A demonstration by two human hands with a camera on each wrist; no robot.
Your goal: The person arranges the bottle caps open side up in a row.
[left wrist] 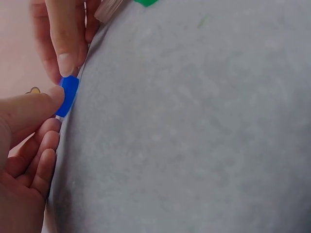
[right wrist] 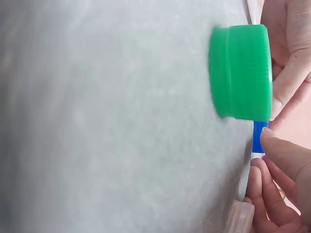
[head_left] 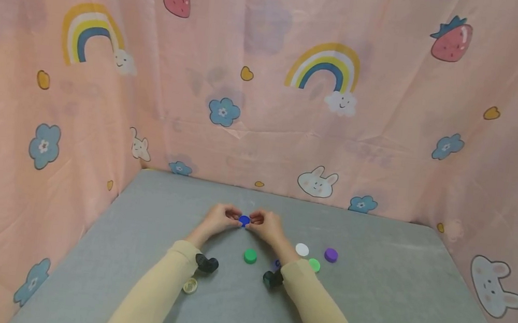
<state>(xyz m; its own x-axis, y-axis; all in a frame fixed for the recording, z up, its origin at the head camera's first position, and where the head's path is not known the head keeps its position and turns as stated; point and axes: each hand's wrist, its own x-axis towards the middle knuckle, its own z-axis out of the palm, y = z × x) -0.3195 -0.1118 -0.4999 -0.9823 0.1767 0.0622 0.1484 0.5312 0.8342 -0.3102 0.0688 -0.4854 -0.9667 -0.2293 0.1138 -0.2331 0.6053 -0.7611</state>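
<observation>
A blue cap (head_left: 244, 221) is held between both hands above the far middle of the grey table. My left hand (head_left: 220, 218) pinches its left side and my right hand (head_left: 266, 225) its right side. In the left wrist view the left thumb lies against the blue cap (left wrist: 69, 96), with the fingers of the right hand (left wrist: 60, 34) at its upper edge. The right wrist view shows the blue cap (right wrist: 259, 137) partly behind a green cap (right wrist: 241, 73), with the right thumb touching it.
On the grey table (head_left: 366, 307), the green cap (head_left: 250, 256) lies nearer than the hands. White (head_left: 302, 249), light green (head_left: 314, 265) and purple (head_left: 331, 255) caps lie to the right. A clear yellowish cap (head_left: 190, 286) is by the left sleeve; another purple-blue piece (head_left: 277, 263) is beside the right wrist.
</observation>
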